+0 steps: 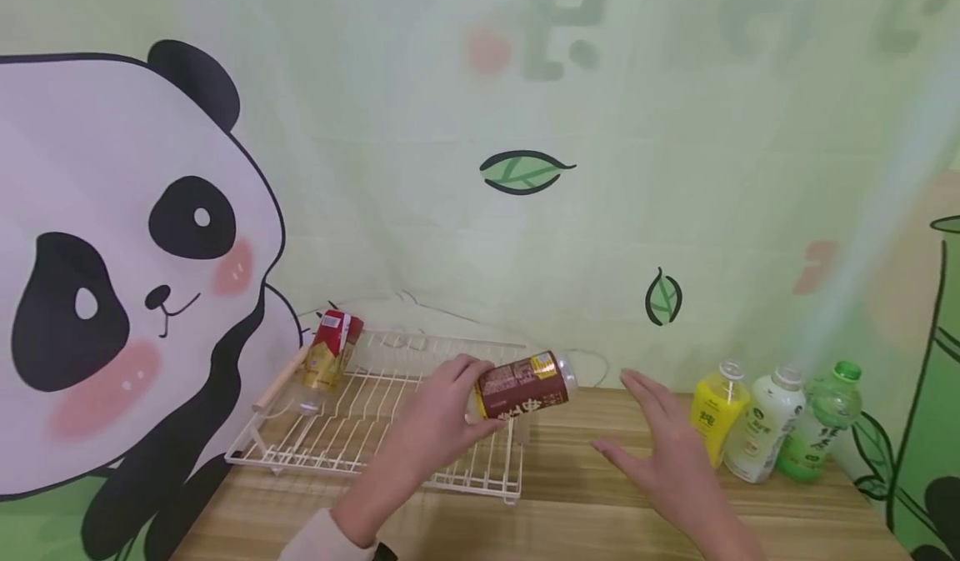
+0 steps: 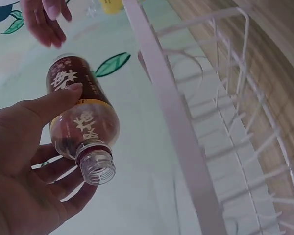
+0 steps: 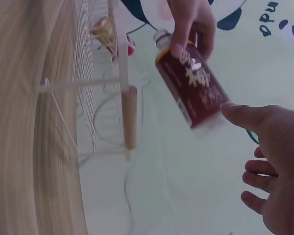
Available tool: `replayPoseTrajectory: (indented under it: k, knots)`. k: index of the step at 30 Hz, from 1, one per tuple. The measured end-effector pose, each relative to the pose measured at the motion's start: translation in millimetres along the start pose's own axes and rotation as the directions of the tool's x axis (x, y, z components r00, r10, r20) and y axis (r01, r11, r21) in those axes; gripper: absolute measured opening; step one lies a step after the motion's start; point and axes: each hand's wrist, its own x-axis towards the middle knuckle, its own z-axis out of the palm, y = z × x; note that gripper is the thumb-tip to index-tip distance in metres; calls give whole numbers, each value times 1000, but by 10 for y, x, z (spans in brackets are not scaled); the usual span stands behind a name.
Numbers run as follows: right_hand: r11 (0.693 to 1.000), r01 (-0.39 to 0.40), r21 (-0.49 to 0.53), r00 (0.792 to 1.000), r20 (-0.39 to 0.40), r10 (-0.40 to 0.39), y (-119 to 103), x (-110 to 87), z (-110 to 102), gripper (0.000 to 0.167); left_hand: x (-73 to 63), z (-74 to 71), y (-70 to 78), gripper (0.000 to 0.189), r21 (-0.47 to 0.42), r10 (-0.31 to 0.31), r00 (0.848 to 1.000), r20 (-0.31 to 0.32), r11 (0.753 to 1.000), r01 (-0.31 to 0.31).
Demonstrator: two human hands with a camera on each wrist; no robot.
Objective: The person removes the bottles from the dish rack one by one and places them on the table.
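A capless plastic bottle [image 1: 525, 384] with a dark red label and a yellow band is held sideways above the right side of a white wire rack [image 1: 491, 489]. My left hand [image 1: 438, 407] grips it near the shoulder, thumb across the label. In the left wrist view its bare threaded neck [image 2: 98, 166] shows between thumb and fingers. The bottle's base points right, toward my right hand [image 1: 667, 453]. That hand is held up with thumb and fingers spread, its palm facing the bottle. In the right wrist view the thumb [image 3: 240, 112] overlaps the base end.
A clear bottle with a red and gold label [image 1: 330, 353] leans at the rack's left end, by a wooden handle [image 1: 279, 380]. On the wooden table [image 1: 592, 511] at right stand a yellow bottle [image 1: 716, 419], a white one [image 1: 761, 428] and a green one [image 1: 821, 419]. A panda-print cloth hangs behind.
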Motion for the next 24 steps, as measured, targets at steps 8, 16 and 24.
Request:
replayPoseTrajectory:
  k: [8, 16, 24]
  knots:
    - [989, 128, -67, 990, 62, -124, -170, -1, 253, 101, -49, 204, 232, 77, 114, 114, 993, 23, 987, -115]
    - [954, 214, -210, 973, 135, -188, -236, -5, 317, 92, -44, 350, 342, 78, 98, 159, 987, 34, 982, -162]
    - [940, 209, -269, 966, 205, -156, -201, -13, 345, 80, -46, 490, 392, 74, 95, 186, 983, 6, 978, -185]
